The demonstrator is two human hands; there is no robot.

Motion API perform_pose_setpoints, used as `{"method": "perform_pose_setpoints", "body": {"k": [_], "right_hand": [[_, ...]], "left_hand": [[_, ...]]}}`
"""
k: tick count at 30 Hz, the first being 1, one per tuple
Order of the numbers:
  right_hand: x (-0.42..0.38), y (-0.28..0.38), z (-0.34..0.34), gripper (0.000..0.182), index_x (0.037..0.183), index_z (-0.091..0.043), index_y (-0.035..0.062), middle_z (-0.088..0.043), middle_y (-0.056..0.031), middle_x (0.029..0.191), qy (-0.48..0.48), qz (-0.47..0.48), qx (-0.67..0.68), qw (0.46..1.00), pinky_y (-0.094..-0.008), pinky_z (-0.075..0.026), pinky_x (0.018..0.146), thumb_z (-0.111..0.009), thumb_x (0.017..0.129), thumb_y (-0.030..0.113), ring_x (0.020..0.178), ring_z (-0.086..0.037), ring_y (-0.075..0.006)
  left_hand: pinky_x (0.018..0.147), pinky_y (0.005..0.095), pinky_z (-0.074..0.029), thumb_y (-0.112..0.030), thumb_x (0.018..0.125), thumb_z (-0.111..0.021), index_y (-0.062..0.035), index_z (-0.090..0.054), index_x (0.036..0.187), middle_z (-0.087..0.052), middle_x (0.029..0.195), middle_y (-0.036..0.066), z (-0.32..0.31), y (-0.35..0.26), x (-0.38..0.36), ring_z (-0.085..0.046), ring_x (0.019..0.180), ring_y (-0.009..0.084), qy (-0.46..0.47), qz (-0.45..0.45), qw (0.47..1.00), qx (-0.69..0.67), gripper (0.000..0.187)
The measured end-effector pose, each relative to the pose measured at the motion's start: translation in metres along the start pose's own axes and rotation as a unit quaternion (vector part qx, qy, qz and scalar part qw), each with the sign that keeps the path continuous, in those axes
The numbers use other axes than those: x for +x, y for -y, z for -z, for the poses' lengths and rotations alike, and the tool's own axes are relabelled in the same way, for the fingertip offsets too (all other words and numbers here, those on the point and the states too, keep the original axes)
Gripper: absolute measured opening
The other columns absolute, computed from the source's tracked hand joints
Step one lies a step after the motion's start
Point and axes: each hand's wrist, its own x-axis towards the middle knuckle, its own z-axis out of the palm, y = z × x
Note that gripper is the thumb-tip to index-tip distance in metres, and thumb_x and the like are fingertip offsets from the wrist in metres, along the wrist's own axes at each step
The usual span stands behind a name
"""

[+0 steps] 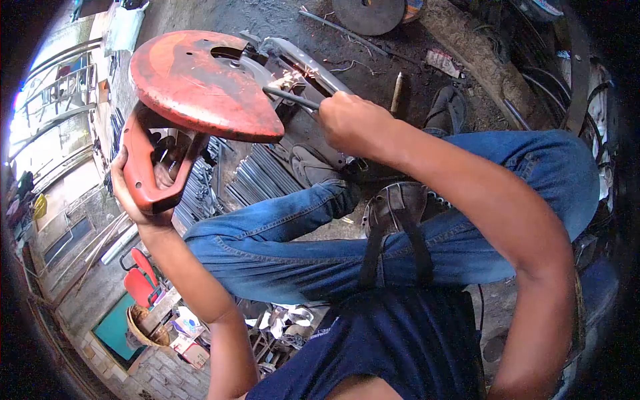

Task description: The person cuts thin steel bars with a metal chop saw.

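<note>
At the upper left stands a cut-off saw with a worn red blade guard (200,87) and a red D-shaped handle (143,167). My left hand (133,187) is wrapped round that handle, its fingers partly hidden inside the loop. My right hand (353,123) is closed on a thin dark metal rod (293,99), whose far end runs in beside the guard's edge. Bright sparks (290,80) show near that end, in front of the saw's grey metal base (307,60). The point where rod and blade meet is hidden by the guard.
Bundled metal rods (263,177) lie on the ground beyond my left leg. A dark round disc (369,15) and a long thin bar (343,32) lie at the top. My sandalled feet (447,110) are close to the saw. A red chair (140,280) and a basket (143,327) stand lower left.
</note>
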Motion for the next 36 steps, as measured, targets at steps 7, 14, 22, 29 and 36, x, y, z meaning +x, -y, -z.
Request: {"method": "perform_pose_setpoints", "body": {"k": [7, 14, 22, 29, 36], "right_hand": [[0.015, -0.015, -0.007, 0.022, 0.091, -0.066, -0.0029, -0.063, -0.0289, 0.094, 0.059, 0.091, -0.077, 0.991, -0.0474, -0.052, 0.074, -0.053, 0.088, 0.015, 0.087, -0.065, -0.0405], [0.029, -0.056, -0.030, 0.037, 0.099, -0.062, -0.0019, -0.058, -0.0086, 0.073, -0.018, -0.058, 0.231, 0.971, -0.0367, -0.046, 0.064, -0.050, 0.098, 0.034, 0.069, -0.057, -0.0183], [0.034, -0.069, -0.025, 0.046, 0.106, -0.064, -0.0047, -0.066, -0.0183, 0.086, -0.003, -0.094, 0.268, 0.959, -0.0399, -0.047, 0.075, -0.049, 0.097, 0.038, 0.082, -0.064, -0.0269], [0.035, -0.068, -0.030, 0.047, 0.103, -0.063, -0.0058, -0.061, -0.0122, 0.073, 0.000, -0.132, 0.313, 0.940, -0.0389, -0.046, 0.065, -0.049, 0.097, 0.039, 0.069, -0.059, -0.0216], [0.031, -0.057, -0.028, 0.042, 0.093, -0.062, -0.0015, -0.048, 0.0035, 0.065, 0.001, -0.138, 0.315, 0.939, -0.0283, -0.034, 0.049, -0.052, 0.098, 0.038, 0.056, -0.043, -0.0070]], "left_hand": [[0.086, 0.0571, -0.051, -0.041, 0.087, -0.051, -0.0070, -0.043, 0.137, -0.055, 0.126, 0.014, 0.001, 0.000, 0.003, -0.059, 0.108, 0.0348, -0.036, -0.023, 0.999, 0.006, 0.061], [0.084, 0.0543, -0.052, -0.046, 0.088, -0.049, -0.0056, -0.048, 0.130, -0.060, 0.109, 0.017, -0.008, -0.002, -0.005, -0.061, 0.093, 0.0346, -0.041, -0.004, 0.999, 0.020, 0.058], [0.083, 0.0492, -0.054, -0.043, 0.088, -0.053, -0.0086, -0.048, 0.132, -0.056, 0.119, 0.009, -0.002, -0.003, -0.002, -0.059, 0.105, 0.0273, -0.039, -0.017, 0.999, -0.002, 0.055], [0.086, 0.0503, -0.052, -0.044, 0.088, -0.054, -0.0077, -0.046, 0.133, -0.055, 0.121, 0.011, -0.007, -0.004, -0.004, -0.058, 0.106, 0.0278, -0.034, -0.023, 0.999, 0.022, 0.058], [0.081, 0.0490, -0.054, -0.040, 0.086, -0.057, -0.0022, -0.050, 0.126, -0.059, 0.109, 0.013, -0.017, -0.002, -0.002, -0.061, 0.097, 0.0284, -0.081, -0.060, 0.995, 0.014, 0.055]]}}
